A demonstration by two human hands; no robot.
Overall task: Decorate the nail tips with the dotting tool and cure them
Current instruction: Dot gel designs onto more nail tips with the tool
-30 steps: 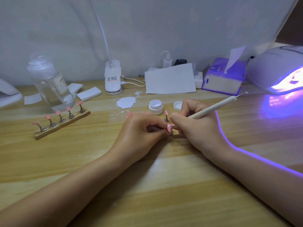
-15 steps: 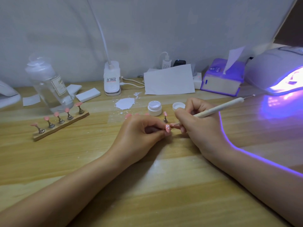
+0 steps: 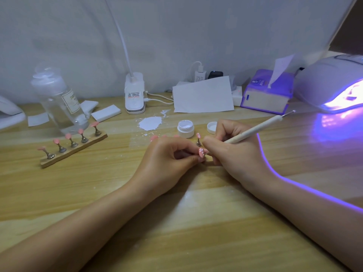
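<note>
Five pink nails stood on a wooden strip (image 3: 73,152) left of the left hand (image 3: 169,161), which pinched a nail (image 3: 201,152); the right hand (image 3: 235,152) gripped the pen (image 3: 255,130) near an open jar (image 3: 185,128).

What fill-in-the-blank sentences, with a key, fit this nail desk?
The right hand holds the dotting ___.
The left hand pinches a pink nail ___.
The wooden rack carries ___ pink tips.
The jar beside its lid is ___.
Missing: tool; tip; five; open
</note>
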